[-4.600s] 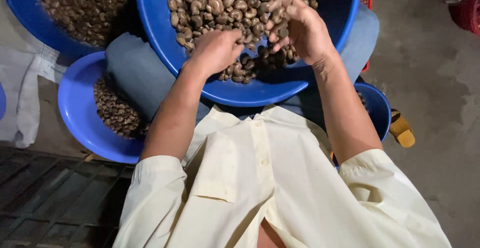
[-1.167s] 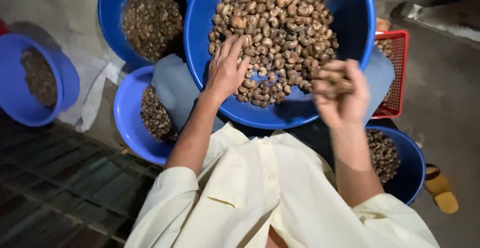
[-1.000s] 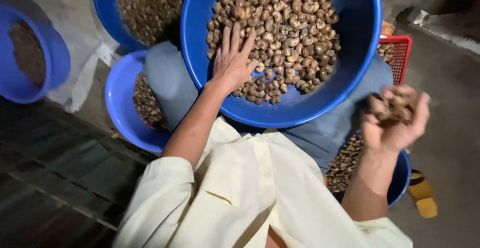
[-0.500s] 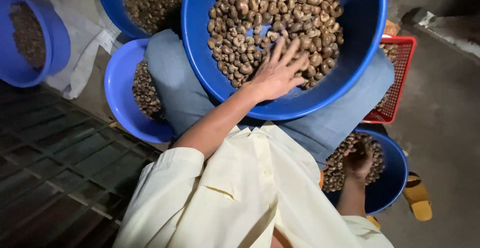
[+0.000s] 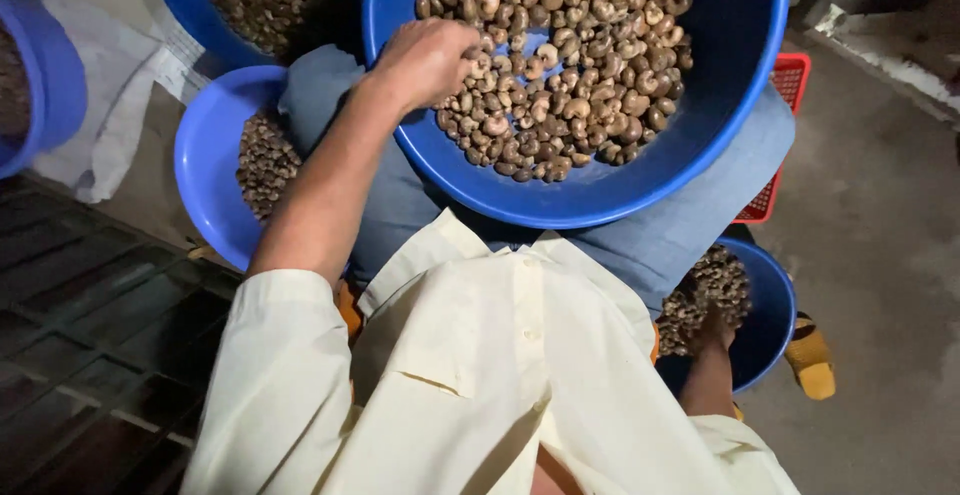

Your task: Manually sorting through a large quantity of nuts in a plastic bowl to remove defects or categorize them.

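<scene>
The left hand [image 5: 425,60] is curled into the heap of brown nuts [image 5: 560,65] in the big blue basin [image 5: 590,200] at upper centre. The right hand [image 5: 712,327], grip unclear, reaches into the small blue bowl [image 5: 770,330] at lower right.

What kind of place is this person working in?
Probably a small nut-sorting workshop, floor-level and informal: several blue basins heaped with brown nuts, a bare concrete floor, and a red plastic crate beside the seated person.
</scene>
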